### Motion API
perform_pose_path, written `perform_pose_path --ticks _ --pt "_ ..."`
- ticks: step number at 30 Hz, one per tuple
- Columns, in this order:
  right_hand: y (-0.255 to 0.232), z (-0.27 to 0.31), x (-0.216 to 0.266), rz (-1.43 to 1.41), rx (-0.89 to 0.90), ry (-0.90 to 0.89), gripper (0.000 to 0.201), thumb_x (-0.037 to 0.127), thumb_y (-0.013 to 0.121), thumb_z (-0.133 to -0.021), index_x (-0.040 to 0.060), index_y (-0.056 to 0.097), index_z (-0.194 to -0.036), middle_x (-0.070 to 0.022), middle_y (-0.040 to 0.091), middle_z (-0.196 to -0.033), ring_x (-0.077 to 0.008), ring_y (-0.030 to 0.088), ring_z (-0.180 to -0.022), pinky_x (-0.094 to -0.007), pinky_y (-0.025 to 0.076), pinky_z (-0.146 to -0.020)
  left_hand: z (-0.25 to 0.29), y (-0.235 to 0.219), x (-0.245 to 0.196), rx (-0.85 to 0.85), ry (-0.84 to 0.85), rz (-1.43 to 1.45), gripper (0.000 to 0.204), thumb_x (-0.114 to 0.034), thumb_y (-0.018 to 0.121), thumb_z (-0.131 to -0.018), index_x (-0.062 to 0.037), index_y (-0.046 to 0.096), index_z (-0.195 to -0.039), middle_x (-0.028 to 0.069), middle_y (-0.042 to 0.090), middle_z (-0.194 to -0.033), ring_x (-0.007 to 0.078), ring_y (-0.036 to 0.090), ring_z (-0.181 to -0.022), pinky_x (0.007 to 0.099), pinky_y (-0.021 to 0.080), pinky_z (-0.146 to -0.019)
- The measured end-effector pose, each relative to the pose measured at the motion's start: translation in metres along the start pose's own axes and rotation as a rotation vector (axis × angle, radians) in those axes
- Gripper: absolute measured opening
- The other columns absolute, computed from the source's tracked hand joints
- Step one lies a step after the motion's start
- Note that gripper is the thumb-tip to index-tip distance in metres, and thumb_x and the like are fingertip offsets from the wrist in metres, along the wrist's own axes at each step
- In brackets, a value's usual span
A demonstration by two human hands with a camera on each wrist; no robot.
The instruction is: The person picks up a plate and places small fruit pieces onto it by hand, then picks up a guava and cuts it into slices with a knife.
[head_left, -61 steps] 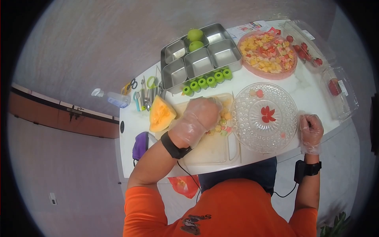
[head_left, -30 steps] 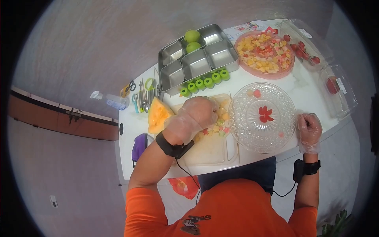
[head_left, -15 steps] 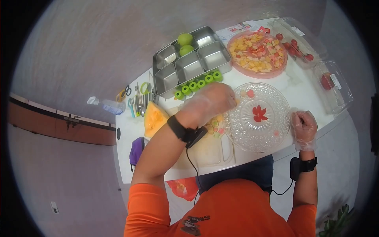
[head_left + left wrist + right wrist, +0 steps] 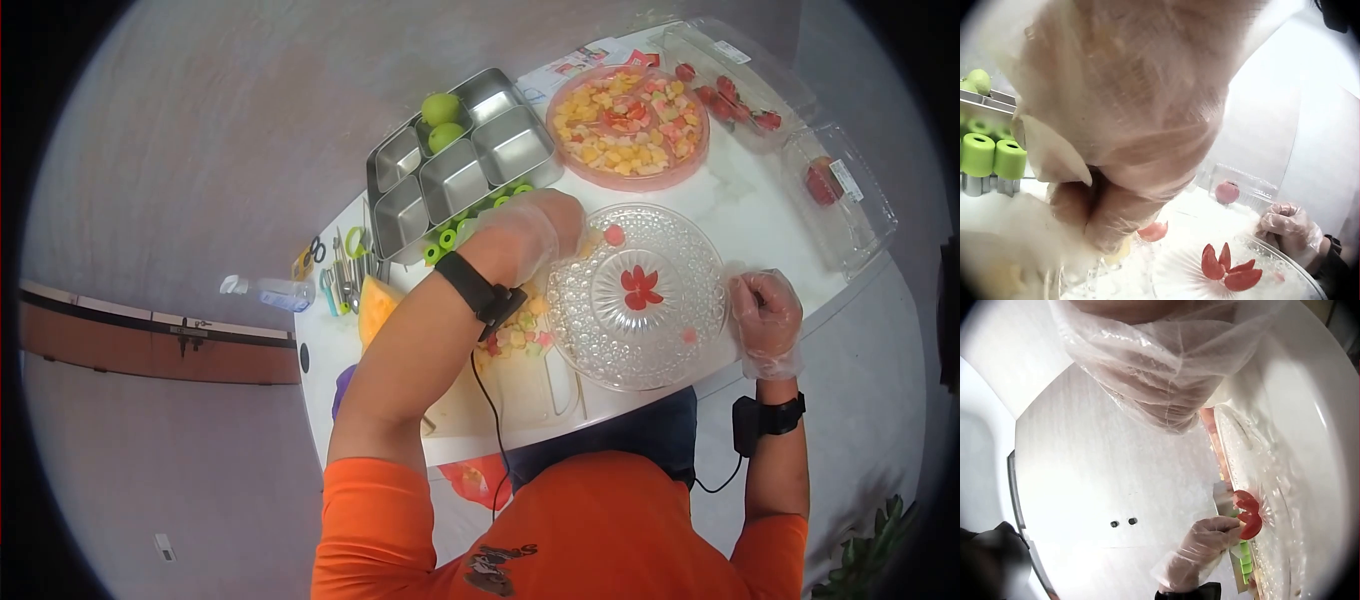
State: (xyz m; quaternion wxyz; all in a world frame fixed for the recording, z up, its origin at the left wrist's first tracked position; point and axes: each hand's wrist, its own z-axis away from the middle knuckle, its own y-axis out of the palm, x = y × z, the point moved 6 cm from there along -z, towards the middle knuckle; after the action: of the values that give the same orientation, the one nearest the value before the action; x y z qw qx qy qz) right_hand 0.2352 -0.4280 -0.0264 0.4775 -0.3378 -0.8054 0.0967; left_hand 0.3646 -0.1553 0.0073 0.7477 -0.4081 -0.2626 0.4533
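My left hand (image 4: 545, 225), in a clear plastic glove, is over the far left rim of a round clear glass plate (image 4: 590, 345). Its fingers pinch a pale yellow fruit piece (image 4: 1119, 251), partly hidden behind the fingertips in the left wrist view. Close by on the plate is a pink fruit piece (image 4: 614, 235). Red fruit wedges (image 4: 641, 287) form a petal shape at the plate's middle, and another pink piece lies lower right. My gloved right hand (image 4: 767, 315) rests loosely curled right at the plate's right rim, with nothing visible in it.
A cutting board (image 4: 510, 385) with cut fruit pieces (image 4: 520, 335) lies left of the plate, beside an orange melon wedge (image 4: 375, 308). Behind stand green-topped cutters (image 4: 440, 245), a steel compartment tray (image 4: 455, 180), a pink divided platter (image 4: 630, 180) of fruit and clear strawberry boxes (image 4: 840, 215).
My left hand has moved from the fruit on the cutting board to the far left rim of the plate, carrying the yellow piece. The right hand stays beside the plate while the head view shifts.
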Motion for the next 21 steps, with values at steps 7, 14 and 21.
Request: perform_pose_path --ticks 7,14,21 --pt "-0.001 0.0 0.0 -0.019 -0.001 0.018 0.01 0.002 0.075 -0.079 0.0032 0.065 -0.08 -0.0097 0.06 -0.071 -0.0229 0.058 -0.06 -0.0317 0.046 -0.058 -0.014 0.003 0.003 0.02 -0.073 -0.073 0.024 -0.022 0.066 -0.08 -0.0083 0.074 -0.098 0.0161 0.072 -0.099 0.0357 0.067 -0.096 0.0417 0.054 -0.081" --pt "-0.001 0.0 -0.002 -0.02 -0.003 0.021 0.01 0.001 0.075 -0.079 0.0024 0.065 -0.081 -0.0095 0.061 -0.071 -0.0217 0.058 -0.061 -0.0308 0.046 -0.058 0.0 -0.008 0.002 -0.1 -0.059 -0.089 0.024 -0.022 0.066 -0.079 -0.0071 0.074 -0.096 0.0163 0.072 -0.098 0.0354 0.068 -0.096 0.0421 0.054 -0.082" --pt "0.001 0.001 -0.004 -0.032 0.013 0.019 0.009 0.002 0.074 -0.081 0.0019 0.065 -0.082 -0.0095 0.061 -0.073 -0.0213 0.058 -0.061 -0.0306 0.047 -0.059 0.074 -0.016 0.02 -0.165 -0.085 0.231 0.024 -0.025 0.068 -0.078 -0.0091 0.074 -0.096 0.0159 0.072 -0.093 0.0336 0.068 -0.091 0.0404 0.053 -0.081"
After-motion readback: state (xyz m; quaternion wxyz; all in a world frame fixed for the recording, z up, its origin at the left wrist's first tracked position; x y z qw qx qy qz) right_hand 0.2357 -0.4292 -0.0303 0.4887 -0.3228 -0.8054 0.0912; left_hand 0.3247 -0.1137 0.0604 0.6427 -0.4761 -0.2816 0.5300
